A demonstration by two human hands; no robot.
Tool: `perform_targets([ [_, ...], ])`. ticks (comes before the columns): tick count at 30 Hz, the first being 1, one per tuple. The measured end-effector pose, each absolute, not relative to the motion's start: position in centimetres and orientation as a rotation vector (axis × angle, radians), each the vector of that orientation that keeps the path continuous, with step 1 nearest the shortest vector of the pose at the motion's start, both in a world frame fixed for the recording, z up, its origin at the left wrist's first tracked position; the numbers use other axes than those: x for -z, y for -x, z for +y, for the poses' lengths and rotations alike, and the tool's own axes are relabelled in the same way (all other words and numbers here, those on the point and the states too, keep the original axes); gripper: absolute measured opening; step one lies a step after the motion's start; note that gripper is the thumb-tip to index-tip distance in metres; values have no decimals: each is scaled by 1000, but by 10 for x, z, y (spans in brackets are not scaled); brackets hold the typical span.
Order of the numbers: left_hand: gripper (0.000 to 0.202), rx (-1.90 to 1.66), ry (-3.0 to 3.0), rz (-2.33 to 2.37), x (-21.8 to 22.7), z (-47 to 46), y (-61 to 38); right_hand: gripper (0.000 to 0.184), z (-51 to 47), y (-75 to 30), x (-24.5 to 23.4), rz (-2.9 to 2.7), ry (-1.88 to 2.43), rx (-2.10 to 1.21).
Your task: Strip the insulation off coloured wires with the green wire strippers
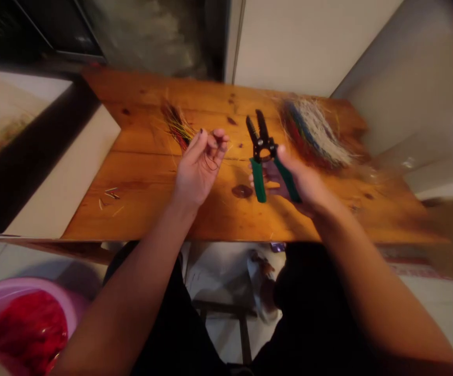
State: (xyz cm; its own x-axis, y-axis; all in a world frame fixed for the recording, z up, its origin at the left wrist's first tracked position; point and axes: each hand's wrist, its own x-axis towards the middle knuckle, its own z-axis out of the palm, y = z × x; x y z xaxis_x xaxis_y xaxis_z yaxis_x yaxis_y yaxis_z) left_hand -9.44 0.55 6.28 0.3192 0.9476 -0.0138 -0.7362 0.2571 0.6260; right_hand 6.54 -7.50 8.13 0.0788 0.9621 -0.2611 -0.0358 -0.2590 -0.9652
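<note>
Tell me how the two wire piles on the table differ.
The left wire pile is much smaller than the right wire pile. The left pile shows mostly yellow, red and dark strands, the right pile mostly white, blue and red. The left pile lies just beyond the left hand, the right pile beyond the wire strippers in the right hand. Both lie as loose strands on the wooden table.

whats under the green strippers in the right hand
The wooden table, with a dark mark beside them; the patch right below is hidden by the strippers and the right hand.
</note>
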Motion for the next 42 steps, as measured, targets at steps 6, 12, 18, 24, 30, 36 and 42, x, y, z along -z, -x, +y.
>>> perform_targets([
  [6, 29, -1142, -661, 441, -56, 1, 85, 56, -81, -68, -76, -1009, 1395, -1389],
  [12, 28, -1017, -853, 442, -43, -3, 75, 49, -74, -66, -68, -1016, 1364, -1491],
  [18, 29, -1030, -881, 421, -38, 1, 74, 50, -68, -62, -70, -1075, 1422, -1377],
  [24, 23, -1018, -831, 428, -40, 0, 74, 54, -71, -66, -63, -1066, 1572, -1268],
  [30, 23, -981, -748, 485, -46, -2, 75, 52, -75, -67, -66, -1034, 1616, -1229],
  [36, 25, -981, -811, 412, -40, 1, 74, 50, -76, -73, -60, -1173, 1592, -1168],
  [42, 26, -980, -884, 374, -36, 4, 74, 47, -77, -75, -63, -1160, 1567, -1301],
])
